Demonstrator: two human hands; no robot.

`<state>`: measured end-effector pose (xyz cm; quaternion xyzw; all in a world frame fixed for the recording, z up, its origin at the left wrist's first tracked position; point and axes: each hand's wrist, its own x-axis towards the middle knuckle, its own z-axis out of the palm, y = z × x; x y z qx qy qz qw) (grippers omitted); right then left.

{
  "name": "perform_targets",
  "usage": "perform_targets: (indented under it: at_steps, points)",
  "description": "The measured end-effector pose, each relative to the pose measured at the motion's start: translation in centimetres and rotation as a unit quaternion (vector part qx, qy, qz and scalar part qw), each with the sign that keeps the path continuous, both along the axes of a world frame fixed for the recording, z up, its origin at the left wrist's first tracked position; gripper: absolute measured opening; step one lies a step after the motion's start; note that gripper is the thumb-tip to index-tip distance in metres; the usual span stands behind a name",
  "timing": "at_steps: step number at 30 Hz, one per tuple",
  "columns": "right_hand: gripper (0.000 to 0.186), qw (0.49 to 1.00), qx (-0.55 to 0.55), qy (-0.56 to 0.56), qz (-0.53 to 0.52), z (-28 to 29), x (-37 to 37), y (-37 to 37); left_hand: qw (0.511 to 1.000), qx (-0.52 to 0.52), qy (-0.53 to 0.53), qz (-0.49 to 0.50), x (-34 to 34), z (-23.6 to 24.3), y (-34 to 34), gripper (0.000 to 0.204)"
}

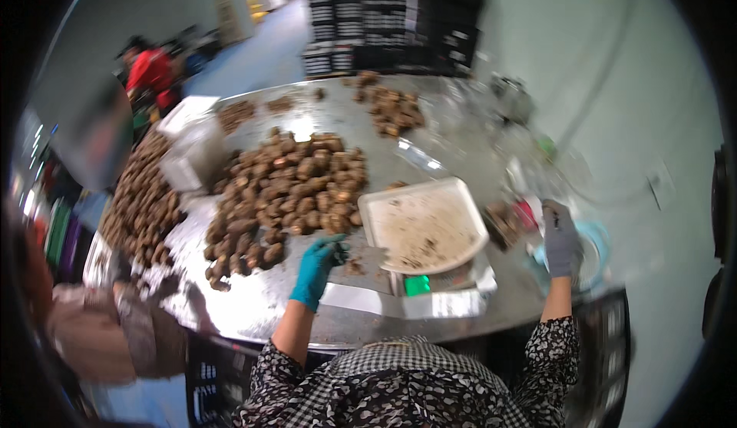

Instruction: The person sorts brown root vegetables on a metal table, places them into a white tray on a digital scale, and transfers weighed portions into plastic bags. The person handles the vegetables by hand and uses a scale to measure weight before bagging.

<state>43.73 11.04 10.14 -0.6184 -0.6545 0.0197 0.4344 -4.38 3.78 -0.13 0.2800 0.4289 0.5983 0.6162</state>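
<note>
My left hand (321, 263) in a teal glove is at the lower right edge of a heap of brown tubers (284, 182), fingers apart and slightly bent, fingertips blurred. Right of it a white tray (422, 217) with dirt specks sits on a scale (453, 280) with a green display. My right hand (559, 236) in a grey glove is beside a red roll (528, 213) and a light blue bowl (595, 251); its fingers are curled, and what they hold is unclear. A crumpled brown item (503, 224) lies between tray and hand.
More tubers (142, 198), a white box (188, 159), another small heap (391, 109) and clear plastic bags (453, 113) share the metal table (345, 320). Black crates (391, 25) are stacked behind it. A co-worker (107, 328) is at the left, and a person in red (150, 75) farther back.
</note>
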Motion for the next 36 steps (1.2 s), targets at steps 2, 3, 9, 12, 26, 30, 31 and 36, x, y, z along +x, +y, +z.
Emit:
perform_targets:
  at_steps: [2,3,9,12,26,30,31,36]
  points:
    - [0.021,0.987,0.031,-0.023,0.156,-1.5,-3.7,7.7,1.000,-0.009,0.030,0.001,0.5,0.3,-0.1,0.030]
    - [0.023,0.986,-0.018,-0.013,0.167,-2.2,-5.3,11.2,0.999,-0.023,0.038,0.004,0.5,0.4,-0.5,0.030]
    - [0.054,0.952,-0.231,-0.095,0.177,-10.2,-12.4,25.8,0.990,-0.065,-0.013,0.125,-1.3,0.0,-5.4,0.028]
    - [0.050,0.907,-0.338,-0.146,0.203,-16.3,-12.6,31.0,0.975,-0.122,-0.019,0.185,-2.1,0.2,-7.3,0.027]
    - [0.007,0.859,0.031,-0.146,0.490,-2.4,-19.5,12.6,0.994,-0.050,-0.072,0.069,-1.1,2.6,4.9,0.066]
    - [0.015,0.778,-0.008,-0.202,0.595,0.8,-21.7,4.8,0.998,-0.016,-0.016,-0.061,0.6,3.8,5.4,0.075]
    - [0.020,0.764,-0.020,-0.225,0.604,0.7,-21.4,4.0,0.995,-0.004,-0.002,-0.096,1.3,3.4,5.5,0.076]
    - [0.064,0.846,-0.171,0.024,0.505,-1.4,-17.5,3.0,0.996,-0.033,0.058,-0.052,3.0,3.2,4.5,0.074]
